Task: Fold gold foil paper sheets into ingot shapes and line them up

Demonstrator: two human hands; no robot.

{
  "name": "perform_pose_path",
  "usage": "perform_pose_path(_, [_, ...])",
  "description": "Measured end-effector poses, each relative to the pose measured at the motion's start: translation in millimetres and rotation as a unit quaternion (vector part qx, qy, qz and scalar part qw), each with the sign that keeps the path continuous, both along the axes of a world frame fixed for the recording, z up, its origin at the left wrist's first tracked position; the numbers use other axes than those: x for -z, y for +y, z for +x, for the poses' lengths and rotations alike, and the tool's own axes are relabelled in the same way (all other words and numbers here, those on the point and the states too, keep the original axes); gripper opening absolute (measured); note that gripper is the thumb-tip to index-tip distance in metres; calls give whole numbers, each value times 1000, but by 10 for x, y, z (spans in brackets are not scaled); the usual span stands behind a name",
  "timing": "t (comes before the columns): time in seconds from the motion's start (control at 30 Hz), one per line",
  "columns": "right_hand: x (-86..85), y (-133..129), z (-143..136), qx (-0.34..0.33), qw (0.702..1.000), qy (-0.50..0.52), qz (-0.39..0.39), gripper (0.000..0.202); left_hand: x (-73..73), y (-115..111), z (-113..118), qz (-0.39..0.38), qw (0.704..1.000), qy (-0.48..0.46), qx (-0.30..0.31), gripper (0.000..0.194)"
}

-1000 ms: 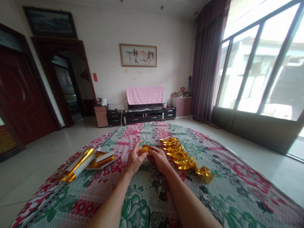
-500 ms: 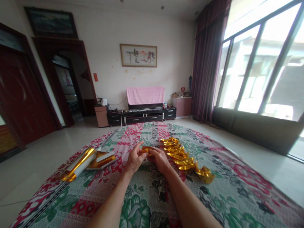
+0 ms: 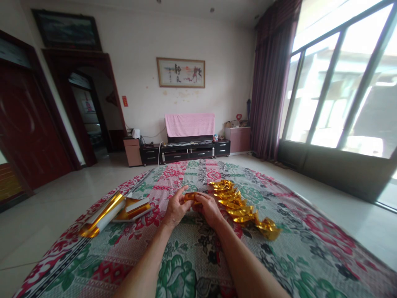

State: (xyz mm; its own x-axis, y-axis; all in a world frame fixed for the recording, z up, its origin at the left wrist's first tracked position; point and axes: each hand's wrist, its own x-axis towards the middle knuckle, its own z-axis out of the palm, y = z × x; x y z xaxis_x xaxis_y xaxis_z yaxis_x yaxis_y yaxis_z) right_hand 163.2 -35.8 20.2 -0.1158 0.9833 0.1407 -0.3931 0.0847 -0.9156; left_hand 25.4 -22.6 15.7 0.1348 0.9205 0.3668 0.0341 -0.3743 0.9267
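Between my two hands is a small piece of gold foil paper (image 3: 190, 196), bent into a curved shape. My left hand (image 3: 176, 208) pinches its left end, with the forefinger stretched out past it. On the right end, the fingers of my right hand (image 3: 209, 208) are closed; part of the paper is hidden behind them. Right of my hands lies a row of folded gold paper pieces (image 3: 234, 201), overlapping one another. To the left are a roll of gold foil paper (image 3: 107, 213) with a white back and a stack of gold sheets (image 3: 133, 208).
A flowered cloth (image 3: 176, 273) in green, pink and grey covers the surface under my hands. Beyond it stand a low black cabinet (image 3: 187, 154) and a screen under a pink towel (image 3: 190, 125). Tall windows (image 3: 328, 91) and a purple curtain (image 3: 268, 82) are at right.
The gold paper between my fingers has tilted slightly and shows a more rounded top. My hands have barely shifted; the other things lie as before.
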Motion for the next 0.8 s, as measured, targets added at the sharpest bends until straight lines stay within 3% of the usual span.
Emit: perform_pose_path(0.8, [-4,-4,-4,-5,1000,8,-7,23,13,14,-6,-6,1000,2,-5,65])
